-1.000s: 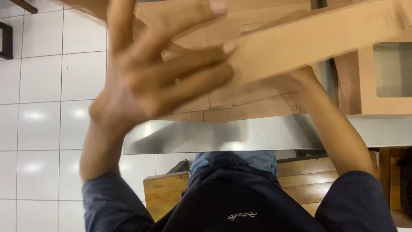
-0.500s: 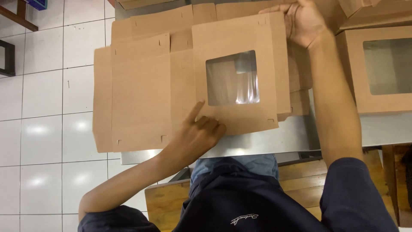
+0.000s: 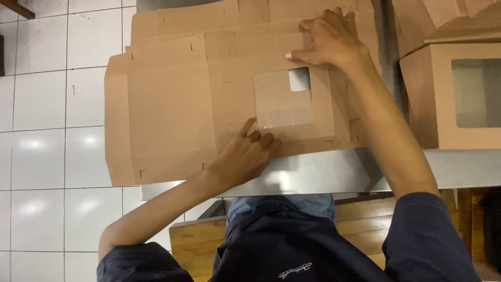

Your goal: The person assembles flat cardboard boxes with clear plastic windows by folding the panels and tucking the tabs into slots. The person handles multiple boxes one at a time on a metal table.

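Observation:
A flat, unfolded brown cardboard box blank (image 3: 177, 109) with a clear plastic window (image 3: 282, 99) lies on a steel table (image 3: 334, 175), its left part overhanging the table edge. My left hand (image 3: 248, 151) presses on the blank's near edge, just below the window, fingers bent. My right hand (image 3: 329, 39) rests on the far side above the window, fingers pinching a folded flap there. Further flat blanks lie underneath, toward the far edge.
An assembled brown box with a window (image 3: 459, 94) stands on the table at the right, another box (image 3: 443, 21) behind it. White floor tiles (image 3: 52, 156) lie to the left. A wooden bench (image 3: 193, 240) is below the table's near edge.
The blank has been laid flat on the table and slid a little. My left hand came down from in front of the camera onto its near edge; my right hand moved down toward the window.

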